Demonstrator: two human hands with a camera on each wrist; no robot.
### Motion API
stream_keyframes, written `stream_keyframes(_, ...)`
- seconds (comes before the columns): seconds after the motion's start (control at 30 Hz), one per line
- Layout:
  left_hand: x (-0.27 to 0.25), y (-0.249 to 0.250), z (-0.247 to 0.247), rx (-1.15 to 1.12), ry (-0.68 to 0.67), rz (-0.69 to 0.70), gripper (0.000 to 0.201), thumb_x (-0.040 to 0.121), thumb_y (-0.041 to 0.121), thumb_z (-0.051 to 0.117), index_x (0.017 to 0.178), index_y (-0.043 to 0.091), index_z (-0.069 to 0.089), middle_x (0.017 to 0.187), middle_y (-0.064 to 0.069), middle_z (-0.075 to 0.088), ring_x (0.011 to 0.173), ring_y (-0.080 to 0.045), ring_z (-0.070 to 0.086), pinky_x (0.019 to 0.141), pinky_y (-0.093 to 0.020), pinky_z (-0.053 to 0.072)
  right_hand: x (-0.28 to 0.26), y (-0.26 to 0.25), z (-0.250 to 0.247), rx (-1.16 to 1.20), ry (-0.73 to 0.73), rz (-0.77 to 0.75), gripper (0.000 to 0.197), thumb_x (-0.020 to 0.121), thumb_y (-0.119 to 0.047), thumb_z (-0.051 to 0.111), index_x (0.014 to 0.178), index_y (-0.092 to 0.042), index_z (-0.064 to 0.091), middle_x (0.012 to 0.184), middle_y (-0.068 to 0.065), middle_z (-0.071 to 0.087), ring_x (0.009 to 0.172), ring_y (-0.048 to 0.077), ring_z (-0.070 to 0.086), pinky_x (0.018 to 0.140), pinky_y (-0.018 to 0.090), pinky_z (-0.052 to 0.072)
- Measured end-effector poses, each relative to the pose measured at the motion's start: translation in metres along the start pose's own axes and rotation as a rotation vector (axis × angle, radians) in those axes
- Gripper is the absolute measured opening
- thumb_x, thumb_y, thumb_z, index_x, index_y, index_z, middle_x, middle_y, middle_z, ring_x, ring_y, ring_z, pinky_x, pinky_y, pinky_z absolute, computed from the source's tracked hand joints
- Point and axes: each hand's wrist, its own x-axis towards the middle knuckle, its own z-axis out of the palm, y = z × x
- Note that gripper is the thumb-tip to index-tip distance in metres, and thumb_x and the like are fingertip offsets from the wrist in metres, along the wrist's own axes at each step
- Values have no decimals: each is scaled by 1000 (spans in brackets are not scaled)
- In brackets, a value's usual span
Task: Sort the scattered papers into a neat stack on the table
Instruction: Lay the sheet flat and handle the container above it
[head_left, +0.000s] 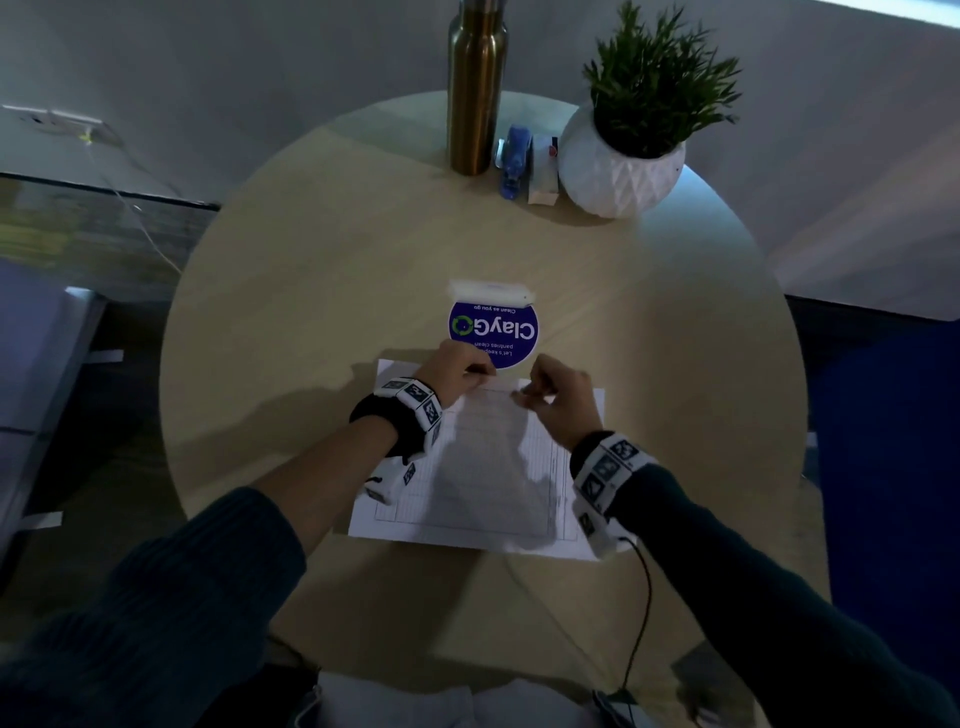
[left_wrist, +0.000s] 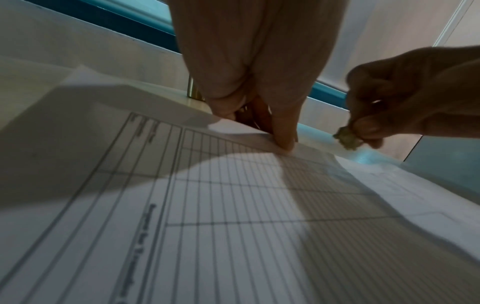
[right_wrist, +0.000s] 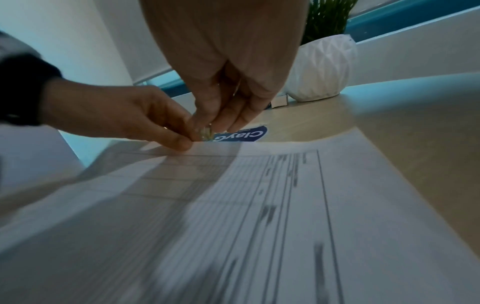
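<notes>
At the centre of the head view, a person is working at a round wooden desk, both hands meeting at the top edge of a stack of printed forms lying just below the middle of the frame. The left hand is pressing its fingertips onto that far edge, its grip narrow on the paper itself. The right hand is pinching a small metallic clip-like item just beside the same edge; what exactly it is cannot be told. Just above the hands, a round blue "ClayGo" sign is lying on the desk, partly covered by the left hand. Along the upper edge of the frame are standing a bronze bottle, a blue stapler and a potted plant in a white faceted pot.
</notes>
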Motion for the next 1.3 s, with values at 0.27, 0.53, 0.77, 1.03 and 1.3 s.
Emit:
stream_keyframes(0.27, 1, 2, 1, 5, -57, -11, 11, 79, -2, 62, 87, -6, 68, 92, -21, 69, 91, -33, 64, 87, -42, 50, 60, -3, -1, -189, -187, -194, 36, 65, 2, 73, 59, -13, 40, 55, -2, 43, 52, 13, 41, 52, 27, 39)
stream_keyframes(0.53, 2, 3, 4, -14, -46, -104, 16, 83, 4, 60, 97, 2, 69, 102, -17, 69, 98, -29, 63, 92, -35, 48, 76, -9, -7, -208, -359, -138, 38, 62, -1, 79, 58, -13, 44, 64, -3, 51, 61, 3, 48, 55, 14, 43)
stream_keyframes(0.77, 0, 4, 4, -56, -52, -66, 11, 79, -2, 63, 88, -6, 68, 95, -21, 70, 92, -33, 65, 90, -48, 51, 69, -18, -6, -267, -377, -125, 37, 65, 4, 75, 57, -12, 43, 69, 5, 55, 67, 16, 51, 57, 14, 43)
stream_keyframes(1.03, -3, 12, -1, -13, -18, -31, 14, 80, 1, 65, 91, -6, 69, 96, -21, 70, 93, -31, 65, 90, -35, 49, 65, -26, -11, -312, -367, -115, 47, 67, 6, 72, 50, -21, 37, 70, 12, 58, 74, 23, 56, 69, 34, 54)
stream_keyframes(1.3, -6, 15, 0, -54, 28, -48, 12, 81, -1, 62, 88, -5, 70, 91, -20, 70, 85, -28, 64, 81, -36, 50, 66, -23, -11, -230, -398, 43, 15, 67, -4, 79, 76, -4, 67, 83, 7, 66, 81, 15, 58, 71, 19, 48)
